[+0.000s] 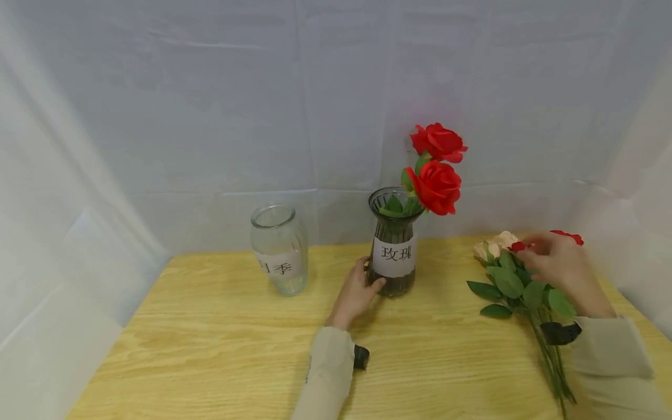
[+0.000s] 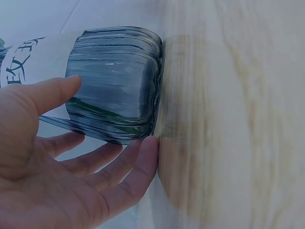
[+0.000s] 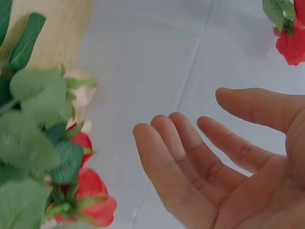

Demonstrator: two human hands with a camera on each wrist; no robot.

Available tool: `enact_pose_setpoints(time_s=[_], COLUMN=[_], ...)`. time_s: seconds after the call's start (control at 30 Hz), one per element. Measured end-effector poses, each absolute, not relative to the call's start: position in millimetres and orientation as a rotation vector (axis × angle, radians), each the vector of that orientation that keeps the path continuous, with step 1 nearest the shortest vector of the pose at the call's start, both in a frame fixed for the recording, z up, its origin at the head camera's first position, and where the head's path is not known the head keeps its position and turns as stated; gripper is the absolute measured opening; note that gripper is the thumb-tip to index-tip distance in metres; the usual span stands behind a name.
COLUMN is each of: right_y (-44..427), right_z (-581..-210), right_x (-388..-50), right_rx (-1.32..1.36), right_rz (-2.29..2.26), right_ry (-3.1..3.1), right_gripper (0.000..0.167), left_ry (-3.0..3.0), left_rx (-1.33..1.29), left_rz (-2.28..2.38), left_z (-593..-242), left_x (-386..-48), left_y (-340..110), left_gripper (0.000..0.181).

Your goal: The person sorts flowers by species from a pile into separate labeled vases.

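Observation:
My left hand (image 1: 354,296) holds the lower left side of a dark glass vase (image 1: 394,283) standing on the table. Up close in the left wrist view, the thumb and fingers of this hand (image 2: 62,171) lie around the vase's base (image 2: 114,76). Two red roses (image 1: 434,186) lean right out of its mouth. My right hand (image 1: 564,268) is over a bunch of flowers lying at the right, with green leaves (image 1: 508,282). In the right wrist view that hand (image 3: 224,176) has its fingers apart and nothing in them, beside red blooms (image 3: 97,198).
A clear glass vase (image 1: 280,248) with a paper label stands left of the dark one. Pale blooms (image 1: 496,245) lie in the bunch, whose stems (image 1: 553,361) point toward the front edge. White sheeting (image 1: 220,116) hangs behind the wooden table (image 1: 220,350) and at its sides.

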State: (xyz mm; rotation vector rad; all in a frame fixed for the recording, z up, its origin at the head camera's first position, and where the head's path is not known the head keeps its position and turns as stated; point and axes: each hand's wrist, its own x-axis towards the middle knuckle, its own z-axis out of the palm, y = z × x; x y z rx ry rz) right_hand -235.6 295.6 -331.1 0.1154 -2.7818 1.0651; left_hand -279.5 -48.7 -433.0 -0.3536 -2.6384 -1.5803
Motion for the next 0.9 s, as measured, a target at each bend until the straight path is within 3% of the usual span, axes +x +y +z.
enact_pose_setpoints(time_s=[0.6,0.8,0.9], right_y=[343.4,397.0,443.9], right_z=[-339.5,-383.2,-427.0], right_x=[-220.4,-237.2,-252.9], right_rx=[-0.055,-0.111,-0.135], right_rz=[0.987,0.969,0.956], right_ry=[-2.851,-2.840,-2.834], right_gripper=[0.046,0.042,0.054], left_ry=[-2.628,-2.624,-2.626], left_rx=[-0.358,-0.367,-0.364], left_rz=[-1.567,-1.568,-1.574], left_z=[-431.4,-433.2,-433.3], left_x=[-283.4,-284.1,-283.7], left_y=[-50.8,-52.3,-52.6], left_gripper=[0.059,0.060,0.060])
